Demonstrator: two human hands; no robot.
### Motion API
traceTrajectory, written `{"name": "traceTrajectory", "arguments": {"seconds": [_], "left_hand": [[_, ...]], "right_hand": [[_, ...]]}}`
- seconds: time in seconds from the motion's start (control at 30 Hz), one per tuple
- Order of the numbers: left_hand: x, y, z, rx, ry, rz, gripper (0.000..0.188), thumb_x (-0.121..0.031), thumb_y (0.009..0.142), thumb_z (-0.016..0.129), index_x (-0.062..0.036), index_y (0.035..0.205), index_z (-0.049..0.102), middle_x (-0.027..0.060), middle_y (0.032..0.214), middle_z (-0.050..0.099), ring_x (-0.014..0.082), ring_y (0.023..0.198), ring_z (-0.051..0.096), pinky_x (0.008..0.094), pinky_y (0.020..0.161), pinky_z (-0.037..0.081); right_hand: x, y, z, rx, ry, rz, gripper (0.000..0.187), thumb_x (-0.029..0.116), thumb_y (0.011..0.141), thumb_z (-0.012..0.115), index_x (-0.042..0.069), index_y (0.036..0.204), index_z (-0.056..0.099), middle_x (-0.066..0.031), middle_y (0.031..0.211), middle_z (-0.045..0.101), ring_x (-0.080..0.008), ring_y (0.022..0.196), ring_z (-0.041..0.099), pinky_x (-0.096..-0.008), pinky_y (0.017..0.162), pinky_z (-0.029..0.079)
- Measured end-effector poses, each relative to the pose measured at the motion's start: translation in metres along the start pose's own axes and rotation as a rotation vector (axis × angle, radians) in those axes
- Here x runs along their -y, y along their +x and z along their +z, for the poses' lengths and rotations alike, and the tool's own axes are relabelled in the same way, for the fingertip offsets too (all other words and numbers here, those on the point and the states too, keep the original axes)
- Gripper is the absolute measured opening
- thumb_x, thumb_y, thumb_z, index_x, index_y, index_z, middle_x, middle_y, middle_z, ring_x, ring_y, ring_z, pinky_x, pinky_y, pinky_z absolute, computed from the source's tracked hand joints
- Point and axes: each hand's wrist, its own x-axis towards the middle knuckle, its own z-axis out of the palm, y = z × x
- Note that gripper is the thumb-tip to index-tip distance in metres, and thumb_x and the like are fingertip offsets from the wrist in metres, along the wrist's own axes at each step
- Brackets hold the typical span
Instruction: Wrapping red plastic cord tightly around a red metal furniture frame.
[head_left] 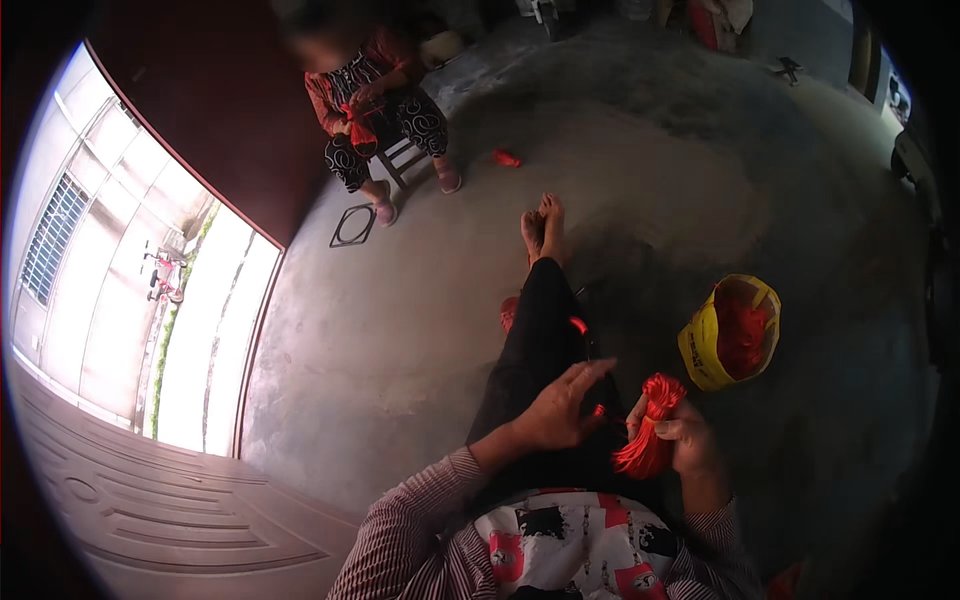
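Bundle of glossy red strands [646, 446], lower centre, is already bound, ends loose, pinched by the right hand [694, 440]; half-open left hand [560, 410] seems empty.

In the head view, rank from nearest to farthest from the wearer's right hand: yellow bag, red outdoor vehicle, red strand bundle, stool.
1. Red strand bundle: in right hand
2. Yellow bag: floor, forward right
3. Stool: well ahead, left side
4. Red outdoor vehicle: far left
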Motion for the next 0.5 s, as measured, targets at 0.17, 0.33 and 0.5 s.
{"name": "traceTrajectory", "arguments": {"seconds": [0.17, 0.33, 0.5], "left_hand": [[-0.007, 0.005, 0.032, -0.028, -0.107, -0.108, 0.037, -0.006, 0.077, 0.072, -0.002, 0.11, 0.056, 0.0149, 0.085, 0.066, 0.0282, 0.076, 0.068, 0.0339, 0.067, 0.054], [0.018, -0.001, 0.035, -0.308, 0.021, -0.302, 0.021, -0.016, 0.08, 0.075, -0.0014, 0.091, 0.065, 0.0119, 0.076, 0.064, 0.0246, 0.066, 0.065, 0.0341, 0.063, 0.053], [0.039, -0.015, 0.036, -0.255, 0.086, -0.464, 0.018, -0.02, 0.079, 0.071, -0.005, 0.088, 0.066, 0.0151, 0.087, 0.064, 0.0313, 0.082, 0.065, 0.0398, 0.072, 0.054]], "right_hand": [[0.007, -0.006, -0.014, 0.26, -0.31, 0.02, 0.037, 0.005, 0.076, 0.068, -0.003, 0.11, 0.06, -0.0037, 0.1, 0.06, -0.0161, 0.095, 0.059, -0.0291, 0.084, 0.047], [-0.001, 0.008, -0.039, 0.151, -1.226, 0.065, 0.025, 0.011, 0.079, 0.068, 0.013, 0.103, 0.072, -0.0059, 0.098, 0.06, -0.0201, 0.092, 0.061, -0.0324, 0.079, 0.049], [-0.029, 0.029, -0.062, -0.036, -1.653, 0.093, 0.023, 0.011, 0.078, 0.063, 0.013, 0.099, 0.072, -0.011, 0.098, 0.061, -0.0293, 0.09, 0.063, -0.0386, 0.079, 0.051]]}}
